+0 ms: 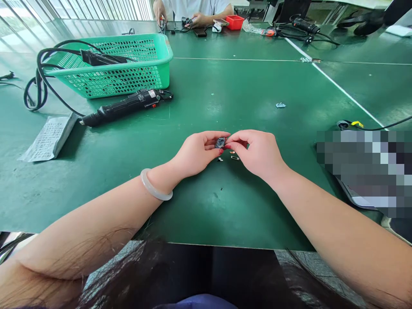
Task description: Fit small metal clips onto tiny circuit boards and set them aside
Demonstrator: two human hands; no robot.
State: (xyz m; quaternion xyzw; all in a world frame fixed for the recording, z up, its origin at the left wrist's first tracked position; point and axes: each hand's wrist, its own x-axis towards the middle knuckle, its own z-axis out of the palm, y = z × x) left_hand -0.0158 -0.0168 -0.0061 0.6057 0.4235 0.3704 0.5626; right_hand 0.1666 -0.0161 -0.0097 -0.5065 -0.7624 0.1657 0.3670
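My left hand (199, 152) is closed on a small dark part with silvery detail (220, 143), held between thumb and fingers just above the table. From the other side, the fingertips of my right hand (255, 150) are pinched together at the part's right edge. Whether they grip the part itself or some tiny piece on it, I cannot tell. On the green table below lie a small metal-edged piece (234, 158) and a tiny black-and-white piece (220, 159). A pale bangle (154, 186) circles my left wrist.
A black electric screwdriver (125, 107) lies before a green basket (109, 79) with a cable. Left of it is a paper packet (48, 137). A pixelated dark object (360, 171) is at right, a small bluish piece (280, 105) farther back. Across the table a person's hands (199, 20) handle small parts.
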